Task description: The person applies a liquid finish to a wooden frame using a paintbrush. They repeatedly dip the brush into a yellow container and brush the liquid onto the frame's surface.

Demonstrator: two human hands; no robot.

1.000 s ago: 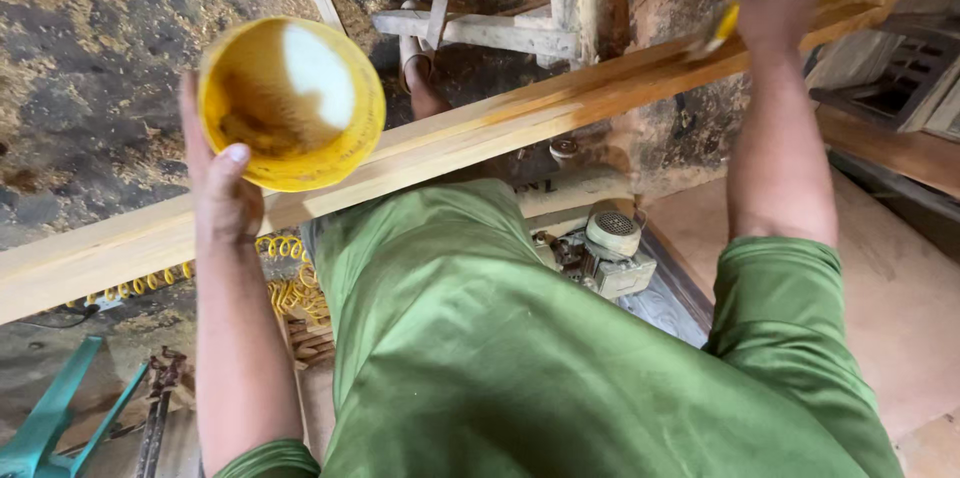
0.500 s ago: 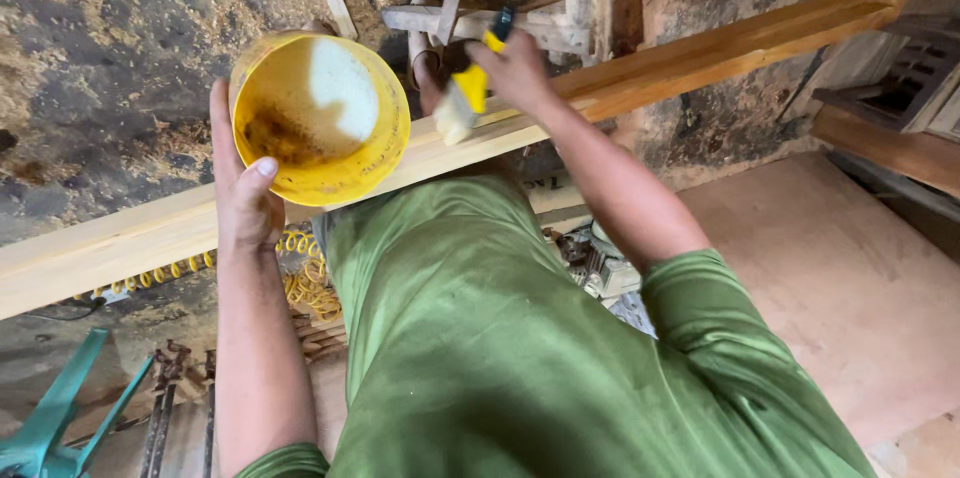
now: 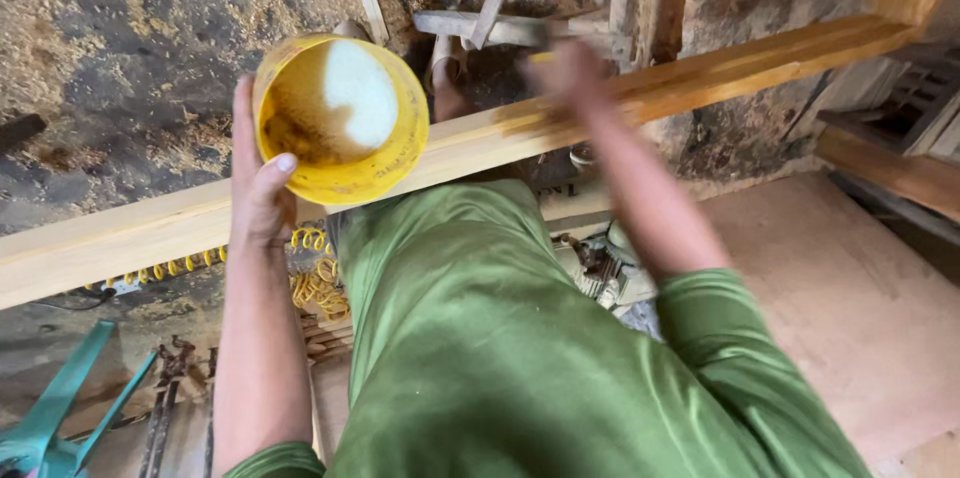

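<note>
While our left hand (image 3: 258,183) grips the yellow tub (image 3: 340,118) above the long wooden plank (image 3: 620,88), our blurred right hand (image 3: 570,73) hovers at its far edge; we cannot tell its grip.

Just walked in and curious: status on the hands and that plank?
Left hand grips yellow bucket. Right hand blurred over long plank, grip unclear. Nothing lying on the plank.
</note>
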